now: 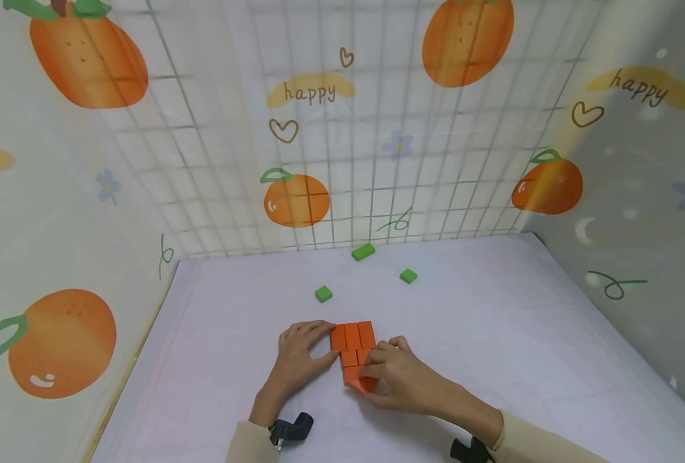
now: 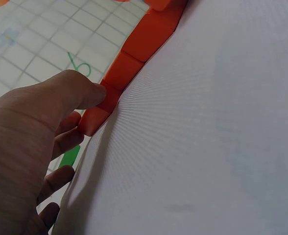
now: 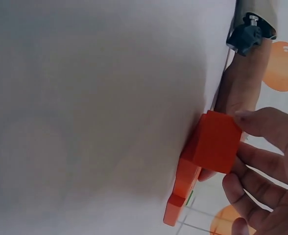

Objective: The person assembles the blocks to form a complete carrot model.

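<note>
Several orange blocks (image 1: 351, 335) lie pressed together in rows on the white tabletop. At the far left corner of this layout my left hand (image 1: 299, 354) holds the end block (image 2: 95, 119) between thumb and index finger, its other fingers spread behind. My right hand (image 1: 406, 379) pinches an orange block (image 3: 217, 142) at the near end of the layout, thumb on the near side and fingers on the far side. In the head view that block looks tilted against its neighbours, and my fingers cover part of it.
Beyond the orange blocks lie three green blocks: a small one (image 1: 323, 294) at the left, a longer one (image 1: 363, 251) near the back edge and another small one (image 1: 409, 276) at the right. A patterned curtain (image 1: 227, 193) over a wire grid encloses the white tabletop (image 1: 493, 308).
</note>
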A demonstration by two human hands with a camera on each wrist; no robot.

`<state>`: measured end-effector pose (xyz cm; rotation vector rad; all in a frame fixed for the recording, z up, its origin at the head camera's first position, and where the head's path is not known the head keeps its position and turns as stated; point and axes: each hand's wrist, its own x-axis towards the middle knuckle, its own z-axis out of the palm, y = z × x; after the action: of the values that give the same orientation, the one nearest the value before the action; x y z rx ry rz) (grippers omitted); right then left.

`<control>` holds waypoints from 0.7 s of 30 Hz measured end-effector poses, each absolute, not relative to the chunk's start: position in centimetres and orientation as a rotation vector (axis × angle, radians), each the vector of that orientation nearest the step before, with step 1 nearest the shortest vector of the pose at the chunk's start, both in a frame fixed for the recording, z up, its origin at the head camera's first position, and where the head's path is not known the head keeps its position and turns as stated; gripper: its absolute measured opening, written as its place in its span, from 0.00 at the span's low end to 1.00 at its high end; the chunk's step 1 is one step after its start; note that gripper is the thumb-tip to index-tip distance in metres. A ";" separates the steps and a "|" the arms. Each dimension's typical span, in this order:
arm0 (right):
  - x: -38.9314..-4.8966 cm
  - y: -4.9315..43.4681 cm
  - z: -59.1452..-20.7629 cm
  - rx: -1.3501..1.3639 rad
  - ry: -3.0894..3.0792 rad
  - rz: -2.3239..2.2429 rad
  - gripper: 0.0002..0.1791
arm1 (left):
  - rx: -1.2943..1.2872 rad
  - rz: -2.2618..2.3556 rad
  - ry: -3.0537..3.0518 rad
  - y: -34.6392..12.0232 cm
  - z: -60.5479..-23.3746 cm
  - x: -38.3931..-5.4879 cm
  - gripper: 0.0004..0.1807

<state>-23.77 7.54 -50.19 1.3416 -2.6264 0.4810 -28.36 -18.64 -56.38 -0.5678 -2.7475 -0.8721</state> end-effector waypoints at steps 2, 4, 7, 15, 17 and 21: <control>-23.9 7.5 -50.3 1.337 -2.615 0.470 0.14 | -0.567 -0.872 -2.741 -18.6 -56.4 -28.4 0.28; -23.9 7.4 -50.6 1.335 -2.599 0.453 0.14 | -0.567 -0.874 -2.737 -18.6 -56.4 -28.4 0.28; -23.8 7.2 -51.2 1.336 -2.569 0.437 0.14 | -0.557 -0.881 -2.748 -18.7 -56.6 -28.2 0.29; -23.9 7.5 -50.8 1.284 -2.673 0.504 0.16 | -0.547 -0.891 -2.764 -18.7 -56.9 -28.1 0.29; -24.6 7.9 -50.3 1.245 -2.711 0.543 0.18 | -0.544 -0.888 -2.770 -18.7 -56.9 -28.3 0.29; -26.5 8.7 -49.7 1.162 -2.729 0.615 0.17 | -0.545 -0.882 -2.752 -18.6 -56.9 -28.5 0.28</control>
<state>-26.45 8.69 -49.66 1.1622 -2.7287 0.6147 -28.51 -18.56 -56.94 -0.5452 -2.7522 -0.8820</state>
